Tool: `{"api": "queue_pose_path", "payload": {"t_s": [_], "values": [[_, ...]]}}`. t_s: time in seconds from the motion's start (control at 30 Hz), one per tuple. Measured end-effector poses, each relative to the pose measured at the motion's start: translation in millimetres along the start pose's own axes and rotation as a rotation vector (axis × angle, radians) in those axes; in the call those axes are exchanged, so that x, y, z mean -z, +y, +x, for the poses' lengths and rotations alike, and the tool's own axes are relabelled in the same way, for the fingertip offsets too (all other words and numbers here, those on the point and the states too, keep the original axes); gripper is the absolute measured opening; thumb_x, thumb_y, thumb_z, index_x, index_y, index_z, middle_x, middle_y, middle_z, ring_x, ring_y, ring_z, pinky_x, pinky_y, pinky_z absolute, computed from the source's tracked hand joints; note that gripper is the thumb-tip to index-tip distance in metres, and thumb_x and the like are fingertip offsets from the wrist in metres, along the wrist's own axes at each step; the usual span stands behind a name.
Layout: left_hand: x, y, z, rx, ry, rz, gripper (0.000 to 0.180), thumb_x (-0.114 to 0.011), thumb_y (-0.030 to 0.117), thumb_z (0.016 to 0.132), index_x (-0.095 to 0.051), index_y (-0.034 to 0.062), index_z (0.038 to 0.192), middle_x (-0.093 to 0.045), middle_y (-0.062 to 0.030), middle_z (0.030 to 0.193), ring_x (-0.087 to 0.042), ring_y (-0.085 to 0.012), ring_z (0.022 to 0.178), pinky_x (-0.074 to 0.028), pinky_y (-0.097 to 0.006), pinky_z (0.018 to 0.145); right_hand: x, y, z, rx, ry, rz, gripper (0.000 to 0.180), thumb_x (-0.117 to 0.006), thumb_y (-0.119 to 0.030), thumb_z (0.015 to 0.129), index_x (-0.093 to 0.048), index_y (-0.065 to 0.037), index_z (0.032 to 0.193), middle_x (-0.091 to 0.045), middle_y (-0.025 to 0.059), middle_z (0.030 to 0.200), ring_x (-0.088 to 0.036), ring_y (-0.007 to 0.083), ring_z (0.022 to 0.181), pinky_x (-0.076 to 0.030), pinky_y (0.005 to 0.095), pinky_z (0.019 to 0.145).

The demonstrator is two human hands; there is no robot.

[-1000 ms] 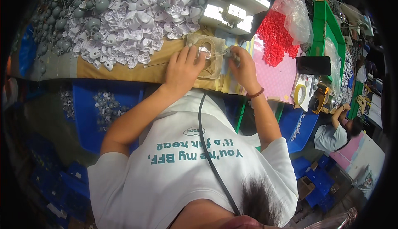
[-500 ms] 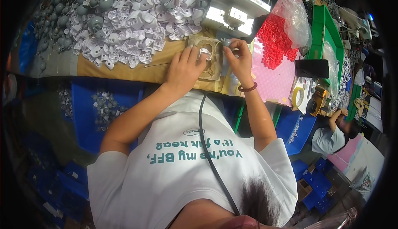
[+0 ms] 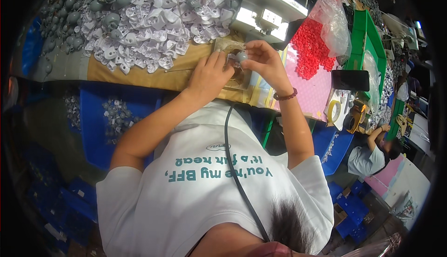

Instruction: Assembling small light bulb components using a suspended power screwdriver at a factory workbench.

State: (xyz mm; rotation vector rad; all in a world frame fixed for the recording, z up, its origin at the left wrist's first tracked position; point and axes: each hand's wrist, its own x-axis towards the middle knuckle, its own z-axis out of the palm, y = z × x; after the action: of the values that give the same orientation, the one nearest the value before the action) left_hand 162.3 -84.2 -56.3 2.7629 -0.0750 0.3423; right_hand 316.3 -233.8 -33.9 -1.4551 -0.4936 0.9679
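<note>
A: One big heap of white and grey plastic parts (image 3: 139, 15), too many to count, crowding the bench's (image 3: 139, 73) far half. One pile of red pieces (image 3: 309, 47) right.

B: Bare strip along near edge only. Two hands?

A: Left hand (image 3: 209, 73) curled beside right hand (image 3: 263, 61), pinching one small grey part (image 3: 241, 57) above a clear tray (image 3: 235, 68).

Small grey part (image 3: 240, 56): pinched in fingers of right hand (image 3: 263, 61), mostly covered, shape not readable. Clear tray (image 3: 233, 66): largely hidden under left hand (image 3: 210, 73), contents not readable. Heap of white plastic parts (image 3: 149, 24): runs past top edge, single pieces too small to tell. Blue bin (image 3: 116, 117): partly hidden by left forearm. Co-worker (image 3: 372, 157): warped near rim, hands unclear.
</note>
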Motion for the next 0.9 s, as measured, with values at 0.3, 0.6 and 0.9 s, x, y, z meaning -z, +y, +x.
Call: {"api": "queue_pose_path", "payload": {"t_s": [0.3, 0.6, 0.9], "values": [[0.6, -2.6, 0.7, 0.018, 0.057, -0.051, 0.030, -0.064, 0.010, 0.079, -0.064, 0.0057, 0.108, -0.061, -0.0153, 0.116, -0.057, -0.0310, 0.112, -0.047, -0.041, 0.087, -15.6, 16.5, 2.3, 0.334, 0.199, -0.779, 0.045, -0.079, -0.008, 0.077, -0.059, -0.004, 0.116, -0.059, 0.0086, 0.091, -0.056, 0.0217, 0.078, -0.049, 0.0327, 0.071], [1.3, 2.1, 30.6, 0.206, 0.120, -0.161, 0.034, -0.073, 0.012, 0.074, -0.063, 0.0100, 0.106, -0.059, -0.0063, 0.096, -0.056, -0.0272, 0.095, -0.048, -0.040, 0.080, -12.6, 24.5, -0.7, 0.556, 0.412, -0.807, 0.052, -0.078, -0.006, 0.076, -0.055, -0.003, 0.123, -0.058, 0.0103, 0.093, -0.053, 0.0239, 0.079, -0.047, 0.0337, 0.069], [-7.0, 1.8, 28.5, 0.195, 0.171, -0.214, 0.035, -0.073, 0.013, 0.074, -0.063, 0.0106, 0.107, -0.056, -0.0066, 0.093, -0.055, -0.0271, 0.093, -0.051, -0.039, 0.073, 100.9, -2.4, 59.5, 0.280, 0.671, -0.211, 0.032, -0.064, -0.013, 0.092, -0.057, 0.004, 0.117, -0.064, 0.0040, 0.097, -0.058, 0.0084, 0.086, -0.046, 0.0220, 0.074]]}}
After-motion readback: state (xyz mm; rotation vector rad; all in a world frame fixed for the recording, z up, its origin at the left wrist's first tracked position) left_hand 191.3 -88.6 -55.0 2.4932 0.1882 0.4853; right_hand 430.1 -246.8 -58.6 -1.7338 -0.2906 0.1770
